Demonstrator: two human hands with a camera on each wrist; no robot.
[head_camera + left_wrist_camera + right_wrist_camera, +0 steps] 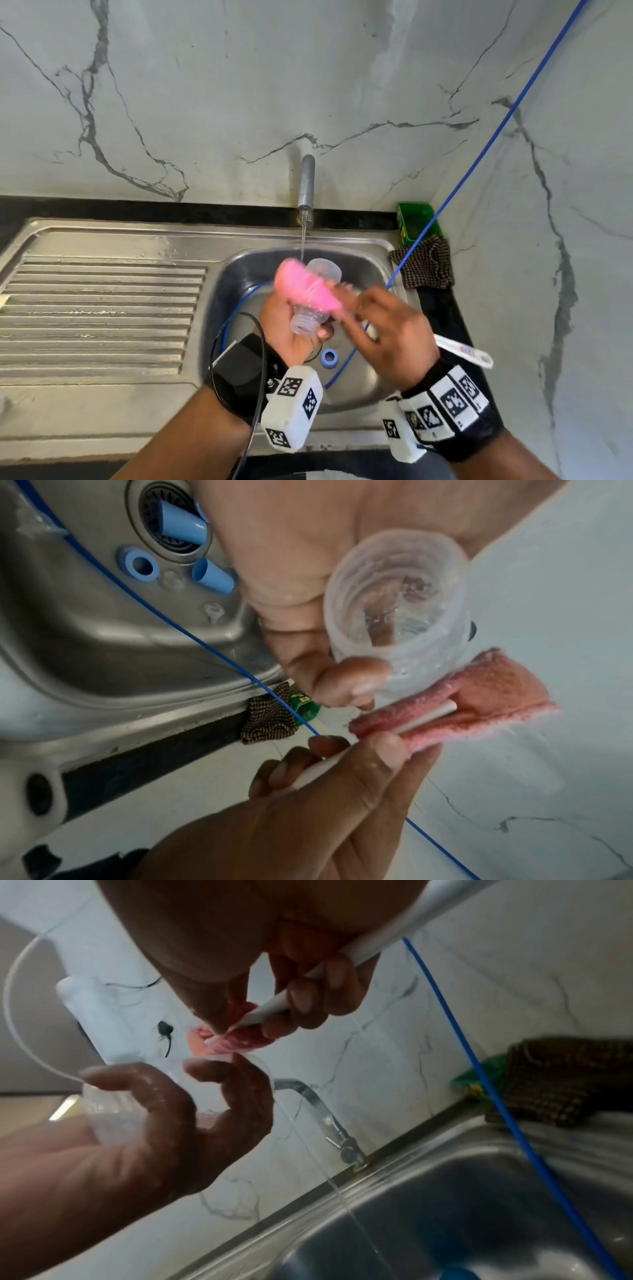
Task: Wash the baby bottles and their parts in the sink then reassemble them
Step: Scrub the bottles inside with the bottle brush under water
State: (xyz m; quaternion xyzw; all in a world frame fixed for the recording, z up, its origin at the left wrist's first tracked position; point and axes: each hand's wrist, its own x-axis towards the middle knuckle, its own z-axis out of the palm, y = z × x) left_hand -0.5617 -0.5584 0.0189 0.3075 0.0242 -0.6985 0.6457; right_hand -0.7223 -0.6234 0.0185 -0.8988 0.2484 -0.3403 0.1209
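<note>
Steel sink [113, 240] under marble wall: left hand [287, 329] grips the clear plastic bottle [313, 308]; right hand [394, 339] grips the pink sponge brush [305, 286]. Best hold the bottle still and rub all around.

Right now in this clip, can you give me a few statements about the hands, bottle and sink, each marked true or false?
1. The left hand holds the clear plastic baby bottle. True.
2. The right hand holds a green scrub pad. False: it grips the white-handled pink sponge brush.
3. The metal tap is off. False: water is running.
4. Blue plastic bottle parts lie in the steel sink. True.
5. The brush is deep inside the bottle. False: it is against the outside.
</note>
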